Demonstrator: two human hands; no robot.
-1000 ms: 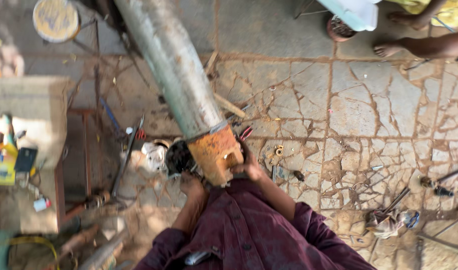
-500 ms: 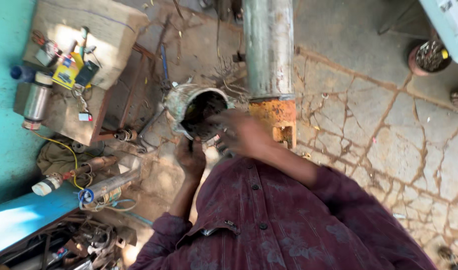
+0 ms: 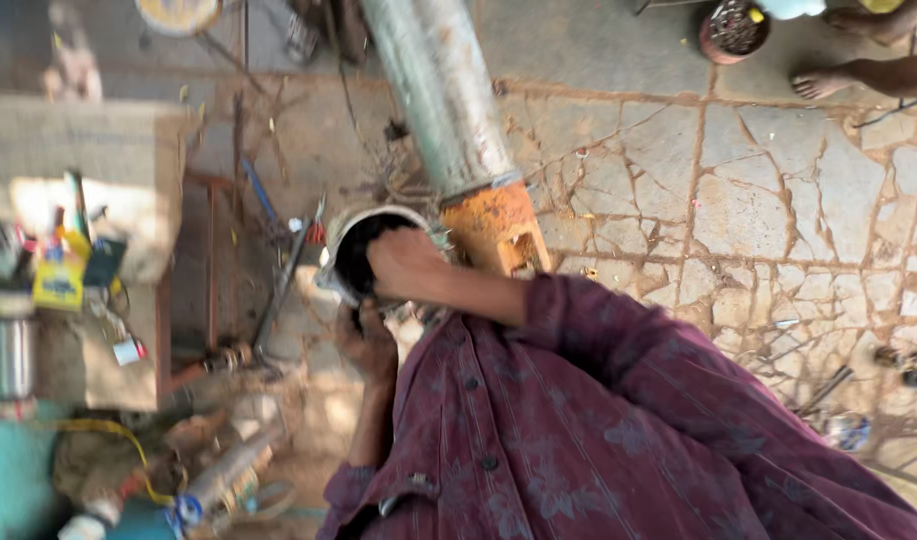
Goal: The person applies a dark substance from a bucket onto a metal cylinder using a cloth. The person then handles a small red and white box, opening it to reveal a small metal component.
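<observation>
Long steel pipe (image 3: 433, 90) runs up-frame, slightly left.

Round metal housing (image 3: 363, 250): grey, open-mouthed, dark and hollow inside, rim pale and worn. Tilted with the mouth turned up toward the camera, low over the cracked stone floor, just left of the rust-orange end fitting (image 3: 493, 228). Partly covered at the right rim. Long grey-green steel pipe (image 3: 433, 90): thick, dusty, slanting from the top of the view down to that orange fitting. Fitting blocky, flaking with rust, touching or just beside the housing; which, not clear.
</observation>
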